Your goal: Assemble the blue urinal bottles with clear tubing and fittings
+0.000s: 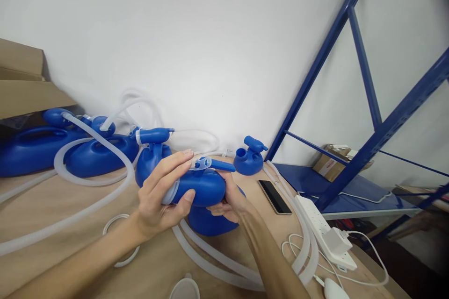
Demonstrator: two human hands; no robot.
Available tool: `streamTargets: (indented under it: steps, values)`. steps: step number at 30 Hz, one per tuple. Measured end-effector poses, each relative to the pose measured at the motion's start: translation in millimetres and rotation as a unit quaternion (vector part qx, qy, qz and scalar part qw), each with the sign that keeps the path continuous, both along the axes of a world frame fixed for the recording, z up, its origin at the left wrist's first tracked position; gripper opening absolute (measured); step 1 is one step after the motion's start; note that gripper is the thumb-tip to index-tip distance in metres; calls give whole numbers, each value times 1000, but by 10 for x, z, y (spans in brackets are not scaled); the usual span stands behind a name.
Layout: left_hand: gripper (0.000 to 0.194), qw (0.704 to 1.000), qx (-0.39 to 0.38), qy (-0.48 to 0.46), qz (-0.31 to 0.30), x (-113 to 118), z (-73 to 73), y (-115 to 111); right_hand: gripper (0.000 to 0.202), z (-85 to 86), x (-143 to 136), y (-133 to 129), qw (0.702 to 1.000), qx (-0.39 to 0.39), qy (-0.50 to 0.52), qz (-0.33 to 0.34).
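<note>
A blue plastic part (203, 189) with a rounded end and a narrow spout is held between both hands above the table. My left hand (166, 194) wraps its left end, beside a translucent collar, with the thumb in front and fingers over the top. My right hand (229, 201) grips the rounded right end from behind and below; some of its fingers are hidden. A clear fitting (201, 164) sits at the base of the spout. Below the part is a larger blue body (212, 223). Another blue bottle with a capped neck (154, 136) stands just behind my left hand.
Blue jugs (101, 155) and coiled translucent hoses (129, 182) lie at the left, near a cardboard box (31, 96). A small blue bottle (248, 162), a phone (274, 197) and a power strip (324, 231) are at the right, beside a blue metal rack (315, 65). A white ring (131, 258) lies in front.
</note>
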State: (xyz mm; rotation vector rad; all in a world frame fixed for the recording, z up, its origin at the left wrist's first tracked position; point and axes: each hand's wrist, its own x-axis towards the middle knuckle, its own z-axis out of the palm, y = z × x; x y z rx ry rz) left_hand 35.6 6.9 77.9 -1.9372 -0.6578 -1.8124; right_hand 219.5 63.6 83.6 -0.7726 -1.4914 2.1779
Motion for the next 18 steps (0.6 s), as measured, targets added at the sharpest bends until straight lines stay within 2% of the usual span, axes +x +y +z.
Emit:
streamTargets:
  steps: [4,9,10,13,15,16,18]
  values:
    - [57,999,6,16,-27,-24,22,50,73,19,60,17,997,69,-15,-35]
    - [51,992,-90,82,-18,-133,211,34,77,-1,84,72,987,147,-6,-58]
    - [48,990,-102,94,-15,-163,252,14,74,-6,84,74,985,161,0,-54]
    - [28,992,-90,85,-14,-243,329,-42,66,-40,77,65,979,204,9,14]
    - [15,992,-97,64,-39,-274,347,-64,64,-79,66,60,975,219,19,34]
    - [13,990,-119,58,-58,-279,349,-70,62,-101,58,60,974,221,24,34]
    - [25,980,-175,42,-87,-270,350,-77,60,-138,42,56,973,226,31,27]
